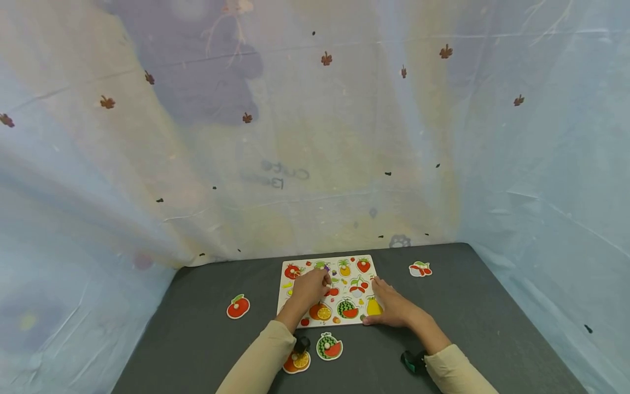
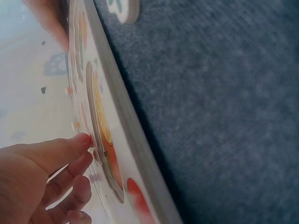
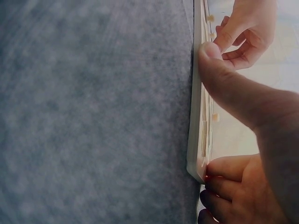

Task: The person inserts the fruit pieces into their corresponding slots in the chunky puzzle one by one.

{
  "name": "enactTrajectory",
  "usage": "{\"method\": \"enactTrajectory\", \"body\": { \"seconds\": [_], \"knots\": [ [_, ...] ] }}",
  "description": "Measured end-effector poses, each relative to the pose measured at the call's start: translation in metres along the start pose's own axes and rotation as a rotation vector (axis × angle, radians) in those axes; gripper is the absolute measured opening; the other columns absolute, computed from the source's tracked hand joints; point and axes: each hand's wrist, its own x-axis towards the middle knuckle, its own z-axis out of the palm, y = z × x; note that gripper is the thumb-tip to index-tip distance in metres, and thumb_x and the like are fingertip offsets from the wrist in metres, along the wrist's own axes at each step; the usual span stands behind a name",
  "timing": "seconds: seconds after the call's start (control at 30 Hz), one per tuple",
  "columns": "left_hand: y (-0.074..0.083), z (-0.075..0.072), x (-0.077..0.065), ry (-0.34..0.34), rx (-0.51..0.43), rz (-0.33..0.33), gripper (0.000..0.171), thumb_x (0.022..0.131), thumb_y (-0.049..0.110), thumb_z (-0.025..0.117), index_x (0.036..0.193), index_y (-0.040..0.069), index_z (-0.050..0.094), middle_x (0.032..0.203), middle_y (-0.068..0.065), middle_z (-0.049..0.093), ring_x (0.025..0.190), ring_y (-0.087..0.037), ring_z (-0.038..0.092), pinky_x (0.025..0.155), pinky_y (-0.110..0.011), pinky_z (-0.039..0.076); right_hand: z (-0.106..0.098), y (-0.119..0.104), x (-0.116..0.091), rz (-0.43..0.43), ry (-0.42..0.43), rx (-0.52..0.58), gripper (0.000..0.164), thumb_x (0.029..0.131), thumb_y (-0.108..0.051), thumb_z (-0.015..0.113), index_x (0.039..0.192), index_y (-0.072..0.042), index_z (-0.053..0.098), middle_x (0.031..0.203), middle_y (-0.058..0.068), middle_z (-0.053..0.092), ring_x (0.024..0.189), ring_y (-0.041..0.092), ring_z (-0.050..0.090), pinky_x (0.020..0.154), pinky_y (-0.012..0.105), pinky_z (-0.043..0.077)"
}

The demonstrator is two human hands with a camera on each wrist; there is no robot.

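A white fruit puzzle board (image 1: 315,265) lies on the dark table, with several knobbed fruits and printed pictures on it. Over its middle, my left hand (image 1: 307,289) pinches the small knob of a red fruit piece (image 1: 333,292), partly hidden by the fingers. In the left wrist view the thumb and index fingertip meet just above the board, beyond the orange-shaped recess (image 2: 103,121). My right hand (image 1: 396,307) rests at the board's near right corner, beside a yellow pear (image 1: 374,306). Its thumb (image 3: 219,65) presses the near edge while the extended fingers touch the right side.
Loose pieces lie around the board: a red apple (image 1: 238,307) at left, a watermelon (image 1: 329,347) and an orange (image 1: 296,362) in front, cherries (image 1: 420,269) at far right. The orange is partly under the left wrist's black camera. A pale curtain (image 1: 315,208) hangs behind the table.
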Motion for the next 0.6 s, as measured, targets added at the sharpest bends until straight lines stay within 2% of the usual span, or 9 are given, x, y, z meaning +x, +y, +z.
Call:
{"method": "enactTrajectory", "body": {
  "seconds": [0.33,0.6],
  "knots": [
    [-0.0029,0.0016,-0.0012,-0.006,-0.024,-0.019,0.006,0.1,0.025,0.08,0.1,0.021,0.075,0.09,0.009,0.068,0.073,-0.007,0.058,0.067,-0.032,0.051,-0.0005,-0.0036,-0.0014,0.006,-0.006,0.006,0.122,0.085,-0.048,0.09,0.165,0.011,0.02,0.174,0.031,0.016,0.162,0.05,0.015,0.128,0.065,0.017],
    [-0.0034,-0.0034,-0.0024,-0.042,-0.063,-0.029,0.011,0.1,0.028,0.079,0.102,0.02,0.072,0.089,0.007,0.066,0.069,-0.011,0.055,0.065,-0.031,0.048,0.0003,-0.0001,-0.0002,0.003,-0.006,-0.003,0.123,0.085,-0.05,0.09,0.165,0.011,0.019,0.174,0.031,0.015,0.162,0.049,0.015,0.128,0.064,0.017]
  ]
}}
